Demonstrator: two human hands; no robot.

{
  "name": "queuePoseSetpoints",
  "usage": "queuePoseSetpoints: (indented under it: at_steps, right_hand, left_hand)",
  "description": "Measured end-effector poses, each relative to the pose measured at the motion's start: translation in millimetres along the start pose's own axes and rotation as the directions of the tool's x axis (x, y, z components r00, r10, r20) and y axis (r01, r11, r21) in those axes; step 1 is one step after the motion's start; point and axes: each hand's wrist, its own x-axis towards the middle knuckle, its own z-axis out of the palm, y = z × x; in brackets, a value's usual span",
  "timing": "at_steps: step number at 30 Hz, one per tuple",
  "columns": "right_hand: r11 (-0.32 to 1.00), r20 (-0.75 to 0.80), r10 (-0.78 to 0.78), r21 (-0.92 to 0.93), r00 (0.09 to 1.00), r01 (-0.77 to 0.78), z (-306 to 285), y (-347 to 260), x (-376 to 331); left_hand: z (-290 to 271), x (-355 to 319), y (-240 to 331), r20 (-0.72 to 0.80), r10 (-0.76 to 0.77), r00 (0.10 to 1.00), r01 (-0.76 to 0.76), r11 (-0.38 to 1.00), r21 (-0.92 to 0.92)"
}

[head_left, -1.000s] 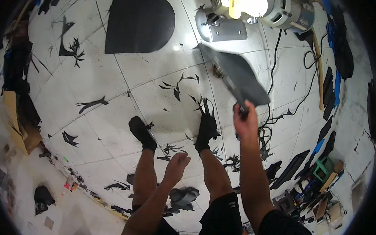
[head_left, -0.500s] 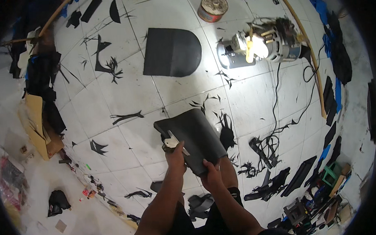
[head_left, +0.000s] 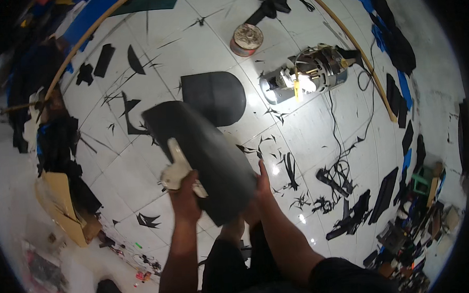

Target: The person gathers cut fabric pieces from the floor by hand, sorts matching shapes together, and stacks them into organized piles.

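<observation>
Panel in hand: black panel (head_left: 213,147), held up over the floor near the middle of the frame, just above my wrists, a little blurred.
Long axis: it runs slantwise from upper left to lower right, so the far end points away from me and to the left; of my two hands, the left is nearer that end, the right nearer the lower-right end.
Pale tool: pale tool (head_left: 175,175) with a rounded head and a long arm, lying along the panel's left-hand edge.
Left hand: my left hand (head_left: 185,198) is closed on the tool, thumb on top; the fingers beneath are hidden.
Right hand: my right hand (head_left: 263,186) is against the panel's lower-right edge, thumb raised; the rest of the fingers are out of sight, so I cannot tell how tightly they grip.
Floor panel: second black panel (head_left: 227,97), one end rounded, flat on the tiles above centre; the held one covers its lower-left part in my view.
Machine: motor-like machine (head_left: 328,71) with a lit lamp, upper right.
Tin: round tin (head_left: 248,37), top centre, left of the machine.
Cables: dark tangle (head_left: 340,176), right of my right hand.
Edges: folded cardboard (head_left: 59,201) at left.
</observation>
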Motion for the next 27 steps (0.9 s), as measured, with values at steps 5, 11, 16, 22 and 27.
queuePoseSetpoints:
  at_steps: [5, 11, 16, 22, 27]
  right_hand:
    - [0.977, 0.226, -0.05, -0.191, 0.973, 0.095, 33.1, -60.1, 107.9]
    - [0.776, 0.178, -0.119, -0.597, 0.977, 0.203, 72.1, -82.7, 160.0]
    - [0.608, 0.177, -0.375, -0.694, 0.91, 0.385, 87.1, -96.0, 182.4]
    - [0.316, 0.25, -0.696, -0.736, 0.673, 0.599, 71.4, -125.8, 254.3]
    - [0.192, 0.136, -0.775, -0.88, 0.618, 0.434, 23.1, -157.1, 343.1]
  left_hand:
    - [1.5, 84.4, 32.4, -0.018, -0.011, 1.0, 0.013, 0.992, 0.126]
    - [-13.5, 181.9, 16.4, 0.057, 0.005, 0.998, -0.025, 0.932, 0.362]
    - [-10.7, 246.9, -9.4, 0.079, -0.125, 0.989, 0.091, 0.937, 0.336]
    - [-47.9, 392.0, -72.9, 0.194, -0.307, 0.932, 0.293, 0.951, 0.096]
    - [-25.3, 490.9, -150.3, 0.225, -0.387, 0.894, 0.306, 0.895, 0.323]
